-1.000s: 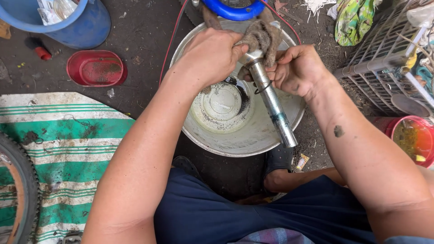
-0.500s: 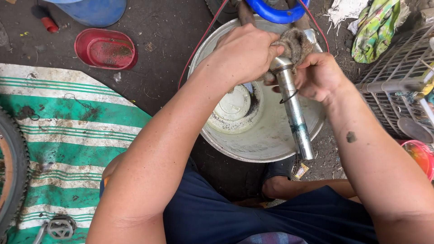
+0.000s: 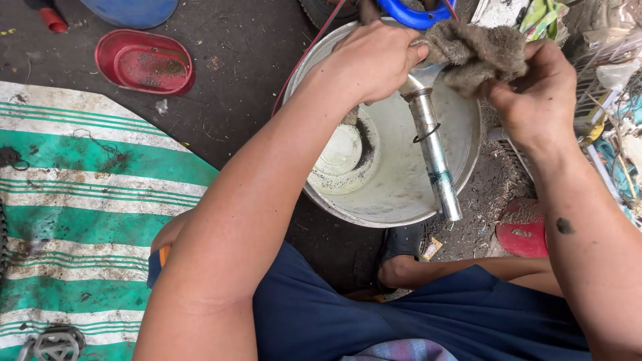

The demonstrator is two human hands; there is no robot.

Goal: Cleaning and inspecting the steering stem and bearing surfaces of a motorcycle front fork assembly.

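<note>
My left hand [image 3: 374, 60] grips the top end of a silver metal tube [image 3: 433, 157] that slants down over a white basin [image 3: 401, 200]. A loose wire ring circles the tube near its middle. My right hand [image 3: 538, 93] holds a dirty brown-grey rag [image 3: 475, 52] bunched against the tube's upper end. Inside the basin lies a small white bowl [image 3: 340, 152] with dark grit around it. Both forearms reach in from below.
A red oval tray [image 3: 144, 61] lies on the dark ground at upper left, near a blue tub [image 3: 134, 10]. A green-and-white striped mat [image 3: 80, 220] covers the left. A blue ring [image 3: 414, 13] sits behind the basin. A wire rack with clutter [image 3: 612, 107] stands at right.
The rag has moved from wrapping the tube to bunched at its top end in my right hand. My right hand has shifted right and up. The view has drifted, sliding things downward.
</note>
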